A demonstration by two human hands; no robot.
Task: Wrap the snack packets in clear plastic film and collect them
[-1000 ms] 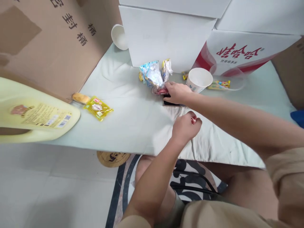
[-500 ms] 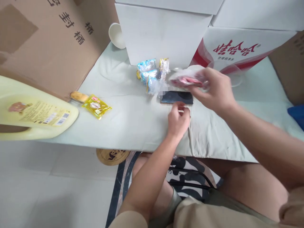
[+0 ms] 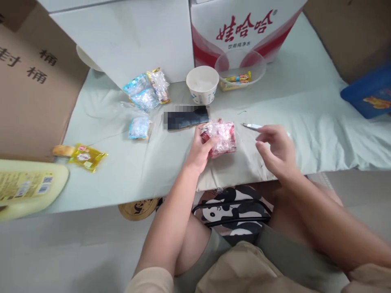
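Note:
My left hand (image 3: pixel 200 150) grips a red packet in crinkled clear wrap (image 3: pixel 222 138) above the table's front part, thumb on top. To the right, my right hand (image 3: pixel 276 150) hovers with thumb and fingers curled but apart, nothing visible between them. A slim pale tool with a dark pointed tip (image 3: pixel 251 127), perhaps a craft knife, lies just beyond its fingertips; the hand covers part of it. I cannot tell whether they touch. A dark phone (image 3: pixel 187 118) lies behind my left hand. Beyond it stands a white paper cup (image 3: pixel 203 86).
Blue wrapped packets (image 3: pixel 145 99) and a gold-edged packet (image 3: pixel 159 84) lie before white boxes (image 3: pixel 131 36). A clear bowl (image 3: pixel 258 73) holds yellow sticks. At left are a yellow packet (image 3: pixel 87 157), a bread roll (image 3: pixel 62 150) and a yellow jug (image 3: pixel 33 187); at right, a blue item (image 3: pixel 366 95).
The view has shifted right. The red packet has gone from my right hand to my left and come nearer the table's front. My right hand has moved beside the slim tool. The cup and bowl now show clearly.

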